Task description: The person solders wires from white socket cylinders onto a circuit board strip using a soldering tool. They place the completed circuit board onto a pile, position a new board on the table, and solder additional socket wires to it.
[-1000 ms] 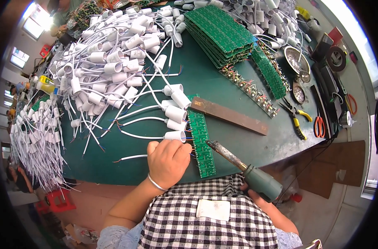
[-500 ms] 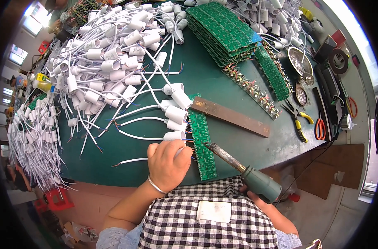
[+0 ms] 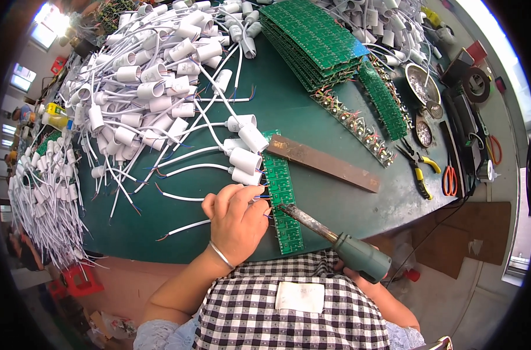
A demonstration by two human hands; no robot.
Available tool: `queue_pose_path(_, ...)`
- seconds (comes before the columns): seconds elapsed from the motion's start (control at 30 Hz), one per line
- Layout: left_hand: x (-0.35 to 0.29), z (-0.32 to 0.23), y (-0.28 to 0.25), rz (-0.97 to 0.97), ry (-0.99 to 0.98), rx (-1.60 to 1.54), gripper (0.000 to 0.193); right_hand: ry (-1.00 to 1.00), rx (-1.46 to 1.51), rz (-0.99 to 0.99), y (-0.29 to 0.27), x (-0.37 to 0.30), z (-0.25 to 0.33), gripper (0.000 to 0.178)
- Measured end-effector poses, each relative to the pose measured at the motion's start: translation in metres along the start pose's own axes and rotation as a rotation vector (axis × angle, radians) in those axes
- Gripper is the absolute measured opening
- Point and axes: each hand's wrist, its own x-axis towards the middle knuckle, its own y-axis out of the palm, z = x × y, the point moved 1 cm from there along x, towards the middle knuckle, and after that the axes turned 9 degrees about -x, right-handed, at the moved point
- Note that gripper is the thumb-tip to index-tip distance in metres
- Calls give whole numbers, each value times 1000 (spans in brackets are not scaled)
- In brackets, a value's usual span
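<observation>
A narrow green circuit board strip (image 3: 287, 226) lies on the bench in front of me. My left hand (image 3: 237, 224) is closed beside its left edge around a white lamp holder, mostly hidden under the fingers; blue-coated wire ends reach from there to the board. Its white cable (image 3: 183, 199) trails left. My right hand (image 3: 367, 284), partly hidden, grips the green handle of a soldering iron (image 3: 361, 256), whose dark tip touches or hovers just over the board. Several lamp holders (image 3: 245, 160) sit along the strip's upper left edge. A brown bar (image 3: 326, 163) overlaps the strip's far end.
A big heap of white lamp holders (image 3: 154, 87) fills the left back. Stacked green boards (image 3: 312, 41) stand at the back, with a wired board strip (image 3: 356, 128) nearby. Pliers (image 3: 418, 169), orange-handled scissors (image 3: 449, 181) and a metal bowl (image 3: 421, 84) lie at right.
My left hand has shifted slightly up and right, covering the lamp holder that showed above it. The soldering iron's tip has moved slightly left and down on the board.
</observation>
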Motion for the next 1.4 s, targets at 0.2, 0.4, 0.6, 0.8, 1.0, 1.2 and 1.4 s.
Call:
queue_pose_path(0.2, -1, 1, -1, -5, -1, -21, 19, -33, -69, 16, -1, 1, -1, 31)
queue_pose_path(0.4, 1, 1, -1, 9, 1, -32, 19, 13, -73, 23, 1, 2, 2, 31)
queue_pose_path(0.6, 1, 2, -1, 14, 0, -34, 18, -120, -238, 17, 0, 3, 1, 30)
queue_pose_path(0.8, 3, 3, 0, 9, 11, -31, 19, -117, -327, 46, 0, 10, 8, 19)
queue_pose_path(1.0, 3, 1, -1, 2, 17, -35, 19, 77, -63, -62, -6, -8, -6, 60)
queue_pose_path(1.2, 2, 1, -2, 18, 14, -33, 19, -29, 2, -141, -6, -1, -3, 45)
queue_pose_path(1.4, 2, 1, -4, 20, 9, -37, 21, -54, 89, -175, 0, -2, -7, 32)
